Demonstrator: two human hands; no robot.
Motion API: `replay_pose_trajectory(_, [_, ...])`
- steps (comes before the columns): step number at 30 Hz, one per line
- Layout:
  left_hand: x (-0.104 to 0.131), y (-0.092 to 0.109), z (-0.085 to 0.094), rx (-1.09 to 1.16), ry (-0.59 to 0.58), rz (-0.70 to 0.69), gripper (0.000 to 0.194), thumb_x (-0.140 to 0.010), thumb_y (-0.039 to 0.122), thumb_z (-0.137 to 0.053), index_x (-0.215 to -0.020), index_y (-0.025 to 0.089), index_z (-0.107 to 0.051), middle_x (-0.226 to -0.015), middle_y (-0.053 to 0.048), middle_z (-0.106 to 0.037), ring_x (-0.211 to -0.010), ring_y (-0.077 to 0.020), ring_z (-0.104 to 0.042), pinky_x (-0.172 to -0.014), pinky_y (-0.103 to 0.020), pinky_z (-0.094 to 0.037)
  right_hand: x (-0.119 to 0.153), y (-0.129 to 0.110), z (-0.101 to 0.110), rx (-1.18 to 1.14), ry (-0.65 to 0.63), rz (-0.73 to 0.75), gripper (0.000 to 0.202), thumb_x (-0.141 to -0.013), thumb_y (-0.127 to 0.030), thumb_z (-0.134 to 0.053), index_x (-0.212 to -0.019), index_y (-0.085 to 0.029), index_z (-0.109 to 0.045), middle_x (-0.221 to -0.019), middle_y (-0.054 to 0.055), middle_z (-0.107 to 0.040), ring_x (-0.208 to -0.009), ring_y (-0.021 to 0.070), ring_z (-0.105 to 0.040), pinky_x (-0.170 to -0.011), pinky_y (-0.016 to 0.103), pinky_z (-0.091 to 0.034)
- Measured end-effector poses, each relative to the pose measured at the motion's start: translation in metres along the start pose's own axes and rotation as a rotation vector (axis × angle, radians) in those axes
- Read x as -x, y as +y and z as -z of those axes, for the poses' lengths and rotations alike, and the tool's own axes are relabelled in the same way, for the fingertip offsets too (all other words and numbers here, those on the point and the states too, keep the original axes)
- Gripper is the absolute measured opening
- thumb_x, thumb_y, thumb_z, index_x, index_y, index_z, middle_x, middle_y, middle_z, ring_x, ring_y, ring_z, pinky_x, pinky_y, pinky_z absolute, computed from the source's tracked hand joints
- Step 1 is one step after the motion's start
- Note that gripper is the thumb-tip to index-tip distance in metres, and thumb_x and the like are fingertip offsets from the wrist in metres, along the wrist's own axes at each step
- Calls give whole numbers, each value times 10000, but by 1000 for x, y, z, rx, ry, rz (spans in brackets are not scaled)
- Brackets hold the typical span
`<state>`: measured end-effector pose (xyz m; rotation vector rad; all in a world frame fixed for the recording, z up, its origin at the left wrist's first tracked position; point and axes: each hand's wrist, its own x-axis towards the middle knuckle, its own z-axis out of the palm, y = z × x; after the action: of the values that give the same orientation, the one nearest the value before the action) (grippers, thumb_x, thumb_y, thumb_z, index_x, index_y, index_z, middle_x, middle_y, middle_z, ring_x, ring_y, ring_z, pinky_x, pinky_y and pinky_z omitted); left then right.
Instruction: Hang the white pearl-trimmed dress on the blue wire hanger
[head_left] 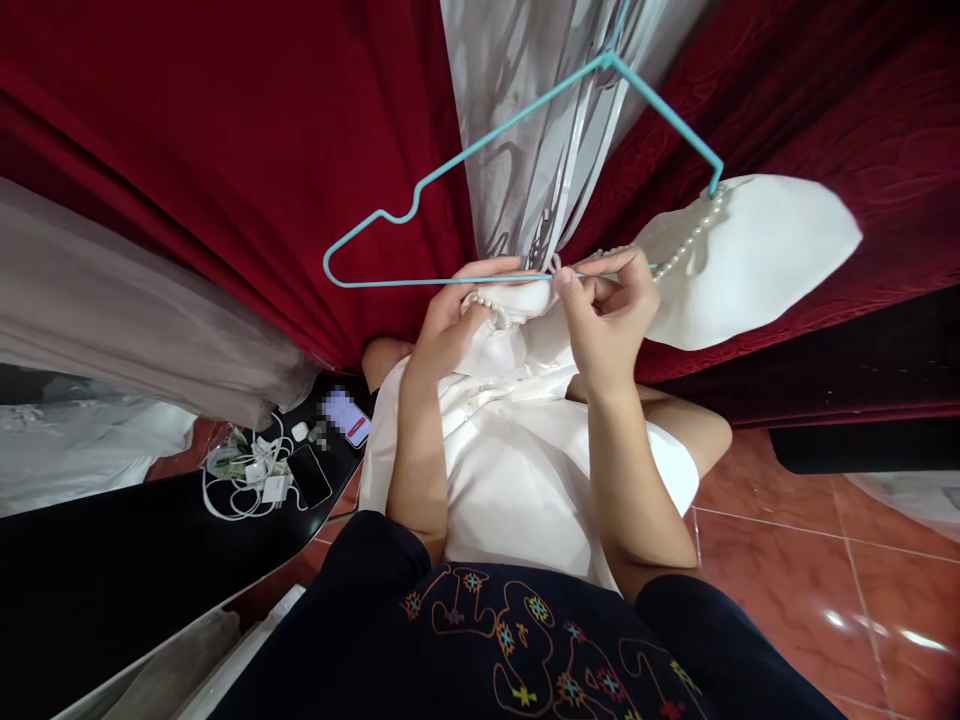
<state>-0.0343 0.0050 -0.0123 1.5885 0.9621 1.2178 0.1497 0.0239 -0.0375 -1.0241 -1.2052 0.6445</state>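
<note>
A white dress with pearl-beaded trim lies across my lap, its upper part gathered at a light blue clothes hanger. One white, pearl-edged piece of it hangs from the hanger's right end. My left hand holds the bunched white fabric and its pearl strand, the fingers stretched along the hanger's bottom bar. Close beside it, my right hand pinches at that bar, next to a small white loop. What lies under the right fingertips is partly hidden.
Red curtains and a sheer white cloth hang in front. On the left, a black table bears a lit phone, a dark phone and tangled white cables. Reddish floor tiles show at right.
</note>
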Motion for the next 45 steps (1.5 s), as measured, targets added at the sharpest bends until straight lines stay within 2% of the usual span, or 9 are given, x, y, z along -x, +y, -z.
replay_pose_trajectory(5, [-8,-7,-29,-33,201,-36,556,-1052,686,-310,-1171,235,-614,-1213,-123,-752,-1233,-261,-711,-1029,-405,-577,7,-13,8,104,26,44,363,-886,-584,-774,-948,-248,-652,-668,-40,-447,-559,88,-361,-541,283,-303])
replay_pose_trajectory(12, [-9,-14,-23,115,220,-153,529,-1029,718,-450,-1129,238,-650,-1096,-111,-769,-1241,-299,-709,-1028,-448,-582,-16,3,45,298,478,412,339,-923,-470,-752,-1154,-223,-717,-1045,38,-631,-889,118,-600,-761,309,-448])
replay_pose_trajectory(16, [-12,-20,-26,212,316,-228,502,-994,711,-557,-992,226,-686,-1003,-87,-776,-1256,-311,-724,-1051,-436,-589,-50,37,78,575,315,668,644,-865,-628,-735,-1355,-218,-655,-1233,67,-650,-1123,217,-617,-882,384,-504])
replay_pose_trajectory(23, [-9,-17,-16,196,390,-247,381,-1011,597,-623,-972,226,-698,-938,-57,-762,-1239,-299,-729,-1070,-424,-573,-66,11,73,572,303,360,84,-797,-156,-742,-854,-109,-782,-790,18,-708,-760,109,-633,-754,295,-476])
replay_pose_trajectory(27, [-8,-11,-13,180,351,-242,433,-996,645,-610,-952,225,-707,-915,-64,-747,-1205,-303,-734,-1017,-409,-591,-86,10,82,458,332,243,67,-835,-46,-700,-833,-82,-757,-730,-14,-680,-666,55,-602,-628,223,-381])
replay_pose_trajectory(31, [-8,-3,-14,205,310,-216,475,-968,688,-624,-937,221,-704,-900,-70,-732,-1170,-311,-739,-1008,-410,-591,-104,48,128,435,531,201,273,-812,160,-586,-755,-102,-640,-721,-60,-604,-684,45,-587,-712,272,-411])
replay_pose_trajectory(35, [-9,-5,-19,246,326,-182,474,-945,687,-660,-912,215,-695,-891,-72,-730,-1163,-313,-737,-1016,-407,-588,-78,72,156,434,533,300,288,-962,-3,-540,-717,-154,-532,-736,-39,-531,-730,80,-537,-754,319,-413])
replay_pose_trajectory(39, [-12,-18,-31,321,312,-163,384,-995,591,-633,-975,218,-723,-915,-65,-752,-1139,-296,-752,-1019,-406,-590,-27,57,127,405,421,501,408,-929,-517,-689,-739,-177,-568,-682,-17,-480,-636,103,-442,-661,313,-359])
replay_pose_trajectory(45, [-18,-36,-42,418,327,-109,364,-969,589,-665,-970,227,-706,-946,-63,-764,-1147,-292,-759,-991,-405,-611,3,15,56,273,164,523,384,-977,-525,-580,-976,-169,-723,-846,49,-669,-713,145,-617,-697,331,-493])
